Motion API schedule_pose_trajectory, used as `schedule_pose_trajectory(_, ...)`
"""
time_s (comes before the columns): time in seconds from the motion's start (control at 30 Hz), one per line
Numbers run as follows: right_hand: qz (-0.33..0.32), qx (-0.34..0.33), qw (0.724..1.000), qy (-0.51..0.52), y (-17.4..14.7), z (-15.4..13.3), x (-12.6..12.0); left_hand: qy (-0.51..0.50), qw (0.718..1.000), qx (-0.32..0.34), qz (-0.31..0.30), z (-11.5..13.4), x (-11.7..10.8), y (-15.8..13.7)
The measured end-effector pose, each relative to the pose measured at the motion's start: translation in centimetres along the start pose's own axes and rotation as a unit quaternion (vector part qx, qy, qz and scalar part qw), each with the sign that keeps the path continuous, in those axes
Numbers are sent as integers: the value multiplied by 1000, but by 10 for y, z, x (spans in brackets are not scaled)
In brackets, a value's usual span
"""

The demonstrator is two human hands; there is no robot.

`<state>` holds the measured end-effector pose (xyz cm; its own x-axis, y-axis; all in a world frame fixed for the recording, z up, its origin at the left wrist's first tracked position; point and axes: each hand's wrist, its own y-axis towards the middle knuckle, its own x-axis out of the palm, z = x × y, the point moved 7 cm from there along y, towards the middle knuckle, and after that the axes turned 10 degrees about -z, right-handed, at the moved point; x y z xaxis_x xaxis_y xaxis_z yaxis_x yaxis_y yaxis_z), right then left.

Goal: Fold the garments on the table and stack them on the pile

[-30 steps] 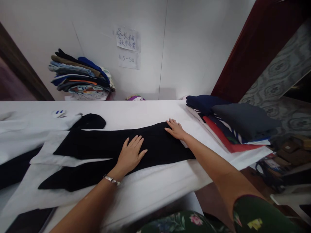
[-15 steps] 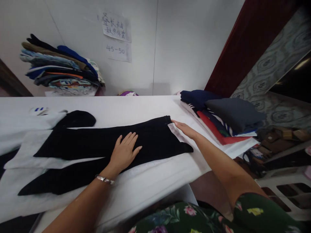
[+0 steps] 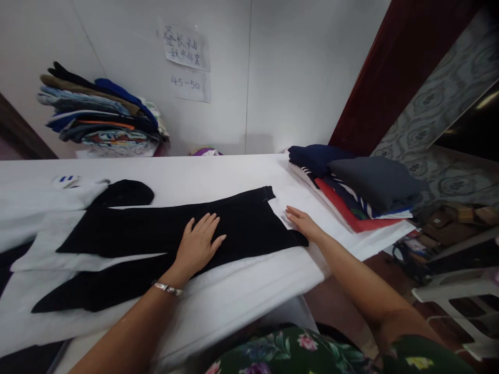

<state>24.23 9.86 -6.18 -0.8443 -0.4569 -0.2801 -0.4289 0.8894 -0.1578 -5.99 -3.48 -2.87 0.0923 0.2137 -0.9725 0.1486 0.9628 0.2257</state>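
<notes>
A pair of black trousers (image 3: 245, 223) lies spread on the white-covered table (image 3: 218, 176), legs pointing left and waist end to the right. Flat on the upper part rests my left hand (image 3: 198, 241), fingers extended, a silver bracelet on its wrist. My right hand (image 3: 302, 222) is just past the waist end, over the white cloth, its fingers stretched out and holding nothing. Whether its edge touches the lower waist corner I cannot tell. Under the trouser legs are white garments (image 3: 42, 291).
Folded clothes (image 3: 362, 182) are stacked at the table's right end. A taller clothes pile (image 3: 103, 109) stands back left. Handwritten paper signs (image 3: 187, 62) hang on the wall. A black bundled cloth (image 3: 125, 193) lies behind the legs. A white plastic stool (image 3: 460, 301) stands lower right.
My right hand has moved from the far waist corner toward me, along the waist end. My left hand stays on the trousers, which look unchanged.
</notes>
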Motion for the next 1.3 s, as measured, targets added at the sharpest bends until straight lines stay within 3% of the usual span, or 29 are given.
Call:
schedule_pose_trajectory(0.17,-47,110,990,80,19,-5,15,-13,1000,-1,4,-1,-1,0)
schedule_pose_trajectory(0.3,-106,169,976,82,29,-12,34,-15,1000,1,3,-1,-2,-1)
schedule_pose_trajectory(0.4,-85,163,982,32,34,-15,39,-15,1000,-6,9,-2,-4,-2)
schedule_pose_trajectory(0.5,-61,112,992,26,31,-21,35,-25,999,-9,28,1,-11,-5)
schedule_pose_trajectory(0.6,-30,90,995,12,17,-26,8,-48,999,14,22,11,-16,-10)
schedule_pose_trajectory(0.73,80,116,986,-85,-3,-14,-67,-92,992,71,-40,35,-15,-17)
schedule_pose_trajectory(0.8,100,130,980,-116,-7,0,-95,-112,987,91,-70,46,-13,-19)
schedule_pose_trajectory(0.97,76,129,974,-171,-2,25,-113,-125,980,111,-103,58,-15,-24)
schedule_pose_trajectory(1.1,77,127,941,-305,6,21,-118,-119,989,45,-77,29,-28,-25)
schedule_pose_trajectory(1.2,118,48,894,-430,8,-6,-106,-110,992,-28,-47,-2,-37,-27)
schedule_pose_trajectory(1.3,107,-135,876,-450,0,-50,-53,-110,990,-85,-37,-26,-39,-29)
